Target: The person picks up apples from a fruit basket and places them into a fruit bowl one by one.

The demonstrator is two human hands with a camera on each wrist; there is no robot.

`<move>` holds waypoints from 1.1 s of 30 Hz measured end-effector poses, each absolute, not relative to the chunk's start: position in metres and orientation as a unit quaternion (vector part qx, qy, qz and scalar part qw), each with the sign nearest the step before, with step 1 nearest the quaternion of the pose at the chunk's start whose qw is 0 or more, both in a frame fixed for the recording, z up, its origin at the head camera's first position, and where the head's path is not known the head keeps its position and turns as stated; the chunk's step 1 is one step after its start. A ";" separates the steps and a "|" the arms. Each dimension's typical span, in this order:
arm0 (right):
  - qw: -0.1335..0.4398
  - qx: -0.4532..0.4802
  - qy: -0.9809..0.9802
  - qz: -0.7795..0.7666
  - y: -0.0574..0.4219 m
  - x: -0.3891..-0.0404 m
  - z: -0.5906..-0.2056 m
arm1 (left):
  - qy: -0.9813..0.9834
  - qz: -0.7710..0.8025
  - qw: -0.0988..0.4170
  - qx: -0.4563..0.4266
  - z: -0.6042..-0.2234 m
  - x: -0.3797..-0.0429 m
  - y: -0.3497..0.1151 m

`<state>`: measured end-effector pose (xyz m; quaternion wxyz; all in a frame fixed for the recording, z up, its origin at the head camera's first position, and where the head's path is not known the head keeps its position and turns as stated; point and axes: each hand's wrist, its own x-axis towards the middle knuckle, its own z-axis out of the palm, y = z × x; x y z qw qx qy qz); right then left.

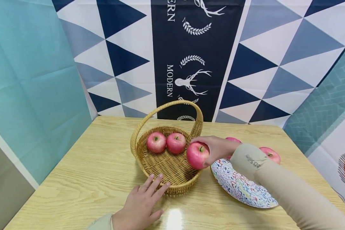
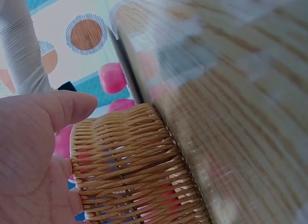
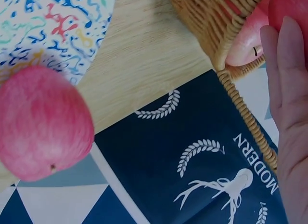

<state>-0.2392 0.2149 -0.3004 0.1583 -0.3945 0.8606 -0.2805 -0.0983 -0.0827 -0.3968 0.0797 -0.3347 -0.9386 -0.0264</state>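
A red apple is gripped in my right hand, above the right side of a wicker basket. Two more apples lie side by side at the back of the basket, a left one and a right one. Fingers straight and spread, my left hand rests against the basket's front rim; in the left wrist view the woven wall is beside the palm. To the right is a patterned plate with apples on it, partly hidden by my right forearm.
The basket's tall arched handle rises over its back half. A wooden table carries everything. Behind it hangs a cloth with triangles and deer prints.
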 end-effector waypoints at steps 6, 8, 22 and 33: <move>0.168 -0.368 0.866 -0.293 0.224 -0.233 -0.296 | -0.936 -0.035 0.086 -0.340 -0.397 -0.098 -0.084; 0.169 -0.359 0.873 -0.285 0.228 -0.232 -0.294 | -0.936 -0.036 0.087 -0.340 -0.397 -0.098 -0.084; 0.132 -0.355 0.901 -0.211 0.258 -0.229 -0.294 | -0.938 -0.028 0.089 -0.334 -0.397 -0.096 -0.083; 0.165 -0.270 0.910 -0.266 0.282 -0.219 -0.295 | -0.938 -0.021 0.085 -0.336 -0.397 -0.098 -0.083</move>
